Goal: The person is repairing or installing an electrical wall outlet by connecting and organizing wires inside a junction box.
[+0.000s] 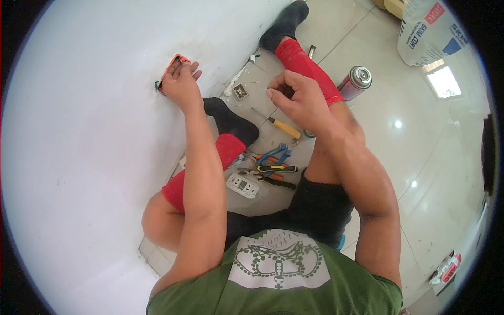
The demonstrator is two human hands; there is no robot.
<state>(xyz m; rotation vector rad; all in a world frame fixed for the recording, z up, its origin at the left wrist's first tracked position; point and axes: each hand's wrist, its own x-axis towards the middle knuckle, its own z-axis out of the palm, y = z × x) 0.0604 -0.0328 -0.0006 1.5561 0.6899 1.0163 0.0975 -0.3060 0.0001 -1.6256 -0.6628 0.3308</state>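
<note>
An orange electrical box (181,56) is set into the white wall (94,131) at the left. My left hand (181,86) is at its opening with the fingers curled; whatever they grip there is hidden. Green bits show at the box's lower corner. Out over the floor, my right hand (304,100) pinches a thin, pin-like piece (263,89) between thumb and forefinger, too small to identify surely. Below that hand lies a screwdriver (286,128) with a yellow handle. A small square metal-looking part (240,92) rests on the tiles near the wall.
Between my legs lie a white outlet plate (242,186), blue-handled pliers (273,153), a yellow-and-black tool (277,168) and other hand tools. A metal spray can (357,83) stands beside my right shin. At the far right is a white bag (425,37).
</note>
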